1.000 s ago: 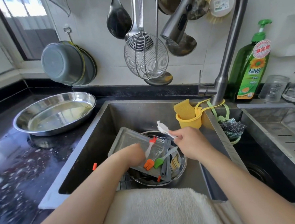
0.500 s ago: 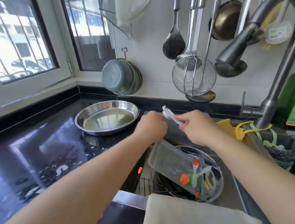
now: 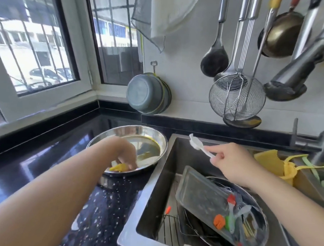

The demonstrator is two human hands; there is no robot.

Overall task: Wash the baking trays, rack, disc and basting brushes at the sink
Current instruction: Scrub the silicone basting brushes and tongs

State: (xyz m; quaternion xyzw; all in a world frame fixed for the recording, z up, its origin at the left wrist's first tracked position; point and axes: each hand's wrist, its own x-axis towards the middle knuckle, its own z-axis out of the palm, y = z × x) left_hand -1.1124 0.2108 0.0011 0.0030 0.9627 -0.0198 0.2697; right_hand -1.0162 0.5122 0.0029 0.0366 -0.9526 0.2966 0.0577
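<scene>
The right hand (image 3: 233, 163) pinches a white brush (image 3: 200, 145) by its thin handle, over the sink (image 3: 166, 171). The left hand (image 3: 125, 154) curls on a yellow brush (image 3: 119, 167) in the round tray (image 3: 160, 141) on the table (image 3: 44, 166). Brushes look light, bendy, likely slippery; hold the handles.

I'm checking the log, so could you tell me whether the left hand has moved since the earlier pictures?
Yes. The left hand left the sink and now reaches into the round steel pan on the counter.

Bright daylight from the window (image 3: 36, 48) at upper left; glare on the wet counter (image 3: 44, 155); wide-angle bending at edges; slight motion blur.
</scene>
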